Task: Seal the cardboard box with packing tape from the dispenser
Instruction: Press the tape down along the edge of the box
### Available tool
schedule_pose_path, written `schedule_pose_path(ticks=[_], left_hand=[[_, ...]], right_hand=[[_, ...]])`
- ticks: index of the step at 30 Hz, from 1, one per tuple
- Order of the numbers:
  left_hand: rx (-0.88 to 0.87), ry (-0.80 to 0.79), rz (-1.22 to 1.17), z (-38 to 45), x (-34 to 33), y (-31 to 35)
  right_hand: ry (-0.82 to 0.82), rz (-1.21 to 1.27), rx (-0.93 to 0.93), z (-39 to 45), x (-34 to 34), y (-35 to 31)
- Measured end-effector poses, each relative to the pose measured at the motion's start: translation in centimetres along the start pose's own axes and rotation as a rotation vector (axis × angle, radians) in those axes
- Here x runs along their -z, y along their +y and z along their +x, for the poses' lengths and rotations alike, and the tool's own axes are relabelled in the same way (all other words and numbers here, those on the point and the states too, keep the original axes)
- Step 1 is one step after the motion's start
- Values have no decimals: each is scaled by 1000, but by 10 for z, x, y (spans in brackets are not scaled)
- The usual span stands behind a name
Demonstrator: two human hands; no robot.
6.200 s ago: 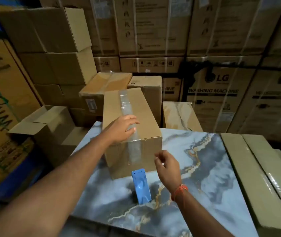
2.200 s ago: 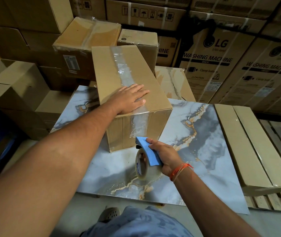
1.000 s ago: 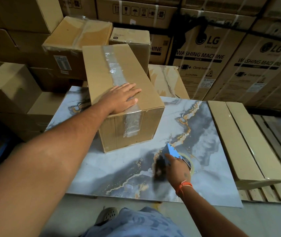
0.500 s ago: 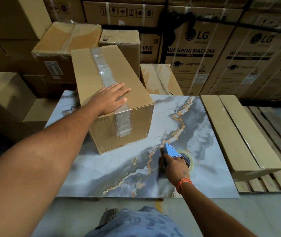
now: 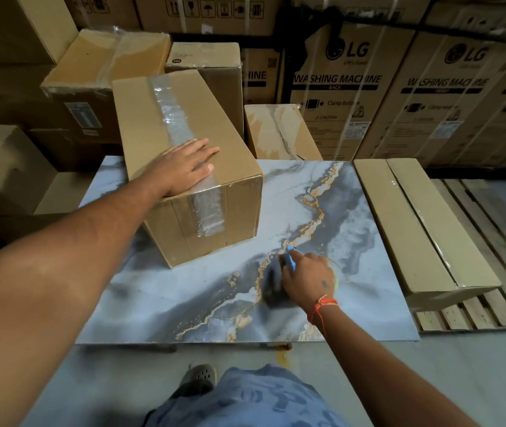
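Note:
A brown cardboard box [image 5: 230, 143] stands on the marble-patterned slab [image 5: 184, 291], with a strip of clear tape [image 5: 171, 118] along its top seam and down its near face. My left hand [image 5: 184, 167] lies flat on the box top near the front edge, fingers spread over the tape. My right hand [image 5: 305, 277] rests on the slab to the right of the box, closed over the blue tape dispenser [image 5: 290, 261]. Only the dispenser's blue handle tip and a sliver of the roll show past my fingers.
Two long flat cartons [image 5: 415, 223] lie on a wooden pallet [image 5: 491, 291] at the slab's right edge. Stacked cartons, some marked as washing machines [image 5: 338, 81], wall the back and left. My foot [image 5: 199, 380] stands on the grey floor below the slab's near edge.
My right hand carried the dispenser from the box's near face down onto the slab to the right and now covers it more. My left hand stayed flat on the box top.

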State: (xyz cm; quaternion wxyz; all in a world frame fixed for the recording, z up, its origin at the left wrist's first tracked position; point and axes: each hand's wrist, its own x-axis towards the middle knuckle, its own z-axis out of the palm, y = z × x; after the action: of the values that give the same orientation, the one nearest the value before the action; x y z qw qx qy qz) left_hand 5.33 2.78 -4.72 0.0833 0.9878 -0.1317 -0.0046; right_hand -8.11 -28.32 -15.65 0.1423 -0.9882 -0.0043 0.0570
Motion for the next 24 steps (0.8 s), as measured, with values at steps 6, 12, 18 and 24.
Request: schedule_pose_path(ticks=[6, 12, 18, 24], left_hand=[[5, -2, 10, -1, -3, 4], [-27, -50, 6, 0, -6, -3], [-184, -124, 33, 19, -12, -21], [-421, -177, 25, 32, -7, -44]], right_hand=[[47, 294, 153, -1, 1, -44], [229, 469, 144, -4, -11, -116], [615, 658, -45, 2, -26, -205], [569, 741, -82, -5, -41, -252]])
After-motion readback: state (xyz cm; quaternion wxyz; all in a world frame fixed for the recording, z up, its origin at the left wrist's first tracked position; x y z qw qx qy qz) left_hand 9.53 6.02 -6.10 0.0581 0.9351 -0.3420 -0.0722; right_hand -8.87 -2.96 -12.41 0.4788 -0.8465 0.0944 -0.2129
